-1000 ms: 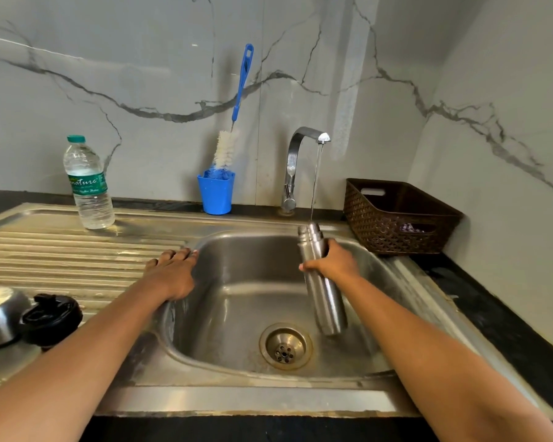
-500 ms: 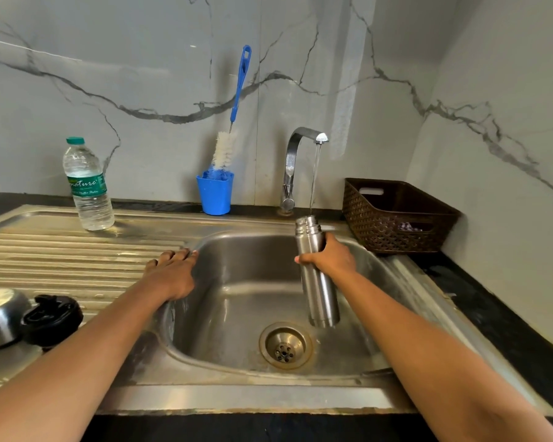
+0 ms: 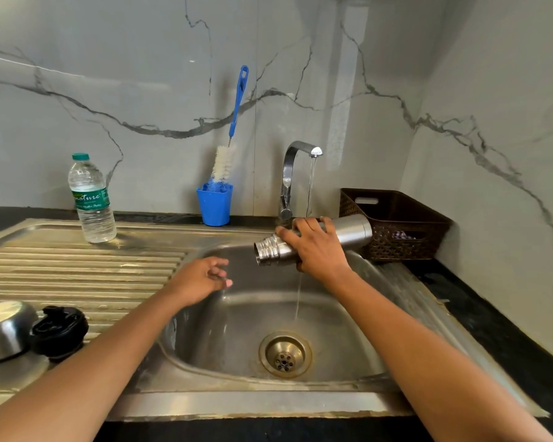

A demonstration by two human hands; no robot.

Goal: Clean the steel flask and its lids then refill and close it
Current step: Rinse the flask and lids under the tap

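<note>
- Grey-veined marble wall (image 3: 141, 74) backs a steel sink (image 3: 237, 406) set into a black surface (image 3: 492, 330).
- The flask (image 3: 351, 232) is held in the air above the back of the basin, just under the tap (image 3: 289, 167).
- Its long axis lies close to level, running left to right; the uncapped threaded mouth points left and dips a little, and the base points right towards the brown basket (image 3: 396, 237).
- The right hand (image 3: 316, 247) is wrapped round the flask's middle, fingers over the top and clamped on it.
- Water (image 3: 310, 186) runs from the tap onto the flask by those fingers, and a thin trickle falls from below the hand towards the drain (image 3: 284, 355) (what is inside the flask cannot be seen).
- The left hand (image 3: 201, 279) hovers over the basin's left edge with fingers loosely curled, holding nothing.
- On the ribbed draining board (image 3: 77, 269), at its near left end, a steel lid (image 3: 4, 330) and a black lid (image 3: 59, 330) lie touching each other.
- A capped water bottle (image 3: 91, 202) stands upright at the board's far side, mostly full of clear water.
- The blue cup (image 3: 214, 204) beside the tap holds a bottle brush (image 3: 233, 122), bristles down, handle leaning on the wall.
- Through the basket's handle slot a bit of purple-patterned stuff shows (too small to tell).
</note>
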